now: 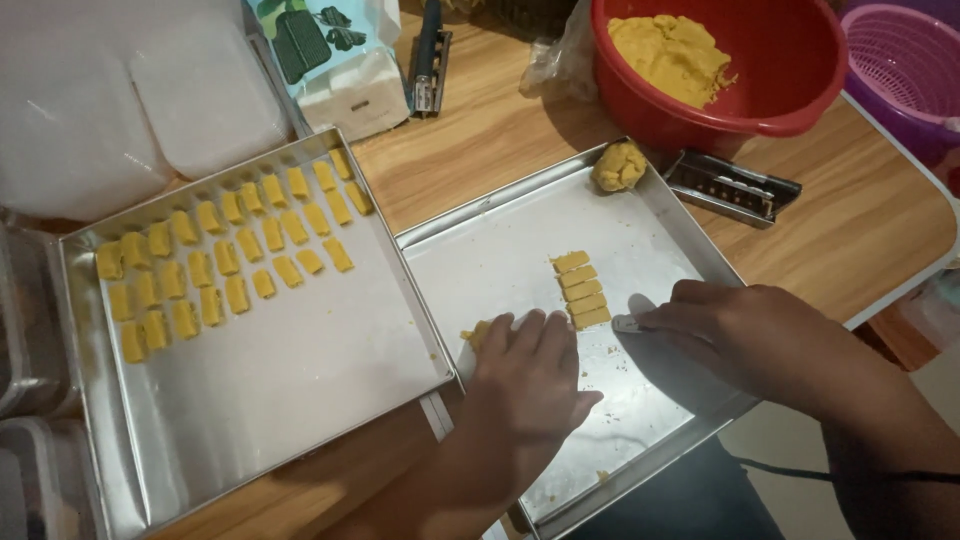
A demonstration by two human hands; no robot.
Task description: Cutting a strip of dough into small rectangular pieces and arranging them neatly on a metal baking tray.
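My left hand (525, 365) lies flat on the right metal tray (480, 260), fingers pressed over a yellow dough piece (474, 334) that peeks out at the fingertips. My right hand (745, 335) grips a small metal blade (628, 323), its tip touching the tray beside a short row of cut dough pieces (580, 290). A rough lump of dough (619, 166) sits in the tray's far corner. The left metal tray (270, 370) holds several rows of shaped yellow dough pieces (225, 265) in its far half.
A red bowl (790, 70) with a mass of yellow dough stands at the far right, a purple basket (905, 70) beside it. A metal press tool (733, 187) lies on the wooden table (480, 140). White lidded containers (130, 100) and a printed bag (335, 60) stand at the back.
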